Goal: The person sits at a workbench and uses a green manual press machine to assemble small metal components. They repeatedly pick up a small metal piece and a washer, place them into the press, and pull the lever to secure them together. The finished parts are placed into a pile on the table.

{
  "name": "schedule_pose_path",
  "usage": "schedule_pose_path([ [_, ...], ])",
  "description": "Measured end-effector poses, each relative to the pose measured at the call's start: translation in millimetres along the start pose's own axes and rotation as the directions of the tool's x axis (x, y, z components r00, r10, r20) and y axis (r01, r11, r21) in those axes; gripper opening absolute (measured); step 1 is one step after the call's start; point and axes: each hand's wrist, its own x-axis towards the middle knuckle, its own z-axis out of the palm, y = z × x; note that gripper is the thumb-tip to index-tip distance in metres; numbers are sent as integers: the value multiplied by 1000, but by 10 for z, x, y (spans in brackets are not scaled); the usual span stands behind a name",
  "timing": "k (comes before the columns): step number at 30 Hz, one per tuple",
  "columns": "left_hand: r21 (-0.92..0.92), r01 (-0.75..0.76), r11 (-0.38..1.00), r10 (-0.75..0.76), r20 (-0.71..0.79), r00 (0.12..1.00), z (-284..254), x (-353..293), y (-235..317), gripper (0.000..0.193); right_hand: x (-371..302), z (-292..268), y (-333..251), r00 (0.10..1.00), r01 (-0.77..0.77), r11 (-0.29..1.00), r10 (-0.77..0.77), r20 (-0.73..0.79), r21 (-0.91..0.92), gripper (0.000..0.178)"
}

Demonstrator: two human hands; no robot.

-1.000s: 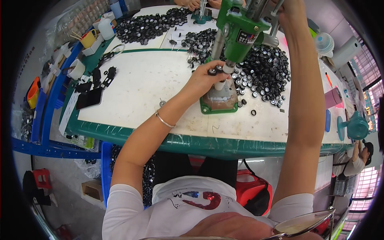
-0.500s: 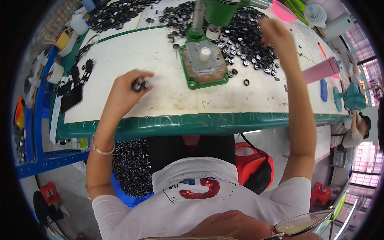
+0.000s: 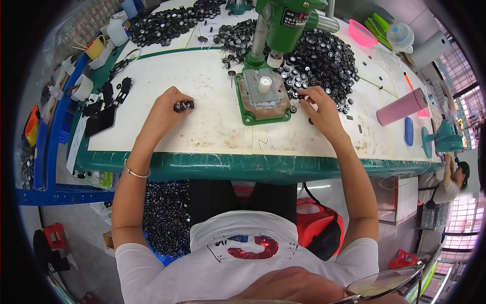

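At a white worktable (image 3: 202, 86) edged in green, we sit before a green press (image 3: 276, 30) on its green base plate (image 3: 263, 101). Our left hand (image 3: 164, 111) rests on the tabletop left of the base, fingers pinched on a small black part (image 3: 184, 106). Our right hand (image 3: 321, 109) lies at the near edge of a heap of black parts (image 3: 324, 55) right of the press, fingers curled over loose pieces; whether they grip one, we cannot tell. A pink cylinder (image 3: 402, 107) lies farther right.

The bench (image 3: 202, 126) is white with a green rim. A green press (image 3: 263, 96) stands at 12 o'clock, black parts (image 3: 324, 55) heaped at 1, a pink cylinder (image 3: 402, 107) at 3.
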Motion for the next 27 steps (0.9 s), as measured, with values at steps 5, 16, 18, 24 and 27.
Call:
schedule_pose_path([
  [5, -430, 510, 745, -455, 232, 860, 21, 291, 433, 26, 381, 65, -359, 1000, 2, 966, 5, -24, 258, 25],
  [16, -934, 357, 25, -56, 355, 933, 520, 755, 771, 41, 596, 326, -431, 929, -359, 742, 228, 291, 565, 32],
  [18, -925, 378, -31, -59, 379, 923, 561, 773, 759, 40, 575, 319, -429, 929, -357, 762, 231, 288, 541, 34],
  [24, -910, 414, 5, -187, 406, 895, 540, 717, 827, 28, 472, 292, -417, 960, -271, 706, 247, 130, 655, 39],
  [27, -906, 421, 46, -177, 408, 896, 532, 712, 851, 22, 476, 133, -352, 969, -201, 682, 244, 41, 703, 39],
])
